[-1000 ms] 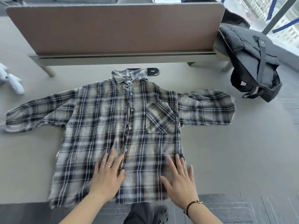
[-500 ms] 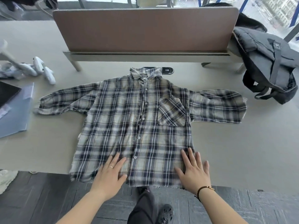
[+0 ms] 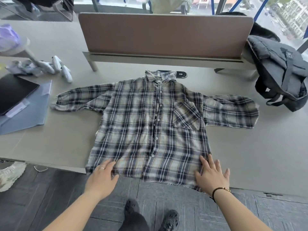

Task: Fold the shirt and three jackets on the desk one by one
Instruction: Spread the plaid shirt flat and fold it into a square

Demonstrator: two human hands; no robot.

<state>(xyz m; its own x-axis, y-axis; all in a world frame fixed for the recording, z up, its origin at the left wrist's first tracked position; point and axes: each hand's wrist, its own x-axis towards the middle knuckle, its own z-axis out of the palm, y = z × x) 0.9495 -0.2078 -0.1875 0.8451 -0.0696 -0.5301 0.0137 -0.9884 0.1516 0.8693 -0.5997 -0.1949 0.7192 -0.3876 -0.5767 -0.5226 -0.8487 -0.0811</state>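
A plaid button-up shirt lies face up and spread flat on the grey desk, collar toward the far side, both sleeves out to the sides. Its hem hangs slightly over the near desk edge. My left hand rests flat on the hem at the shirt's lower left corner, fingers straight. With fingers spread, my right hand presses flat on the lower right corner of the hem. A grey padded jacket lies heaped at the far right of the desk.
A brown divider panel stands across the back of the desk. At the left lie a black laptop on a blue folder and several white objects. My shoes stand on the dark floor below.
Both hands slid down the shirt front to the hem and apart toward its two lower corners. The view shifted left, bringing the laptop and folder into sight.
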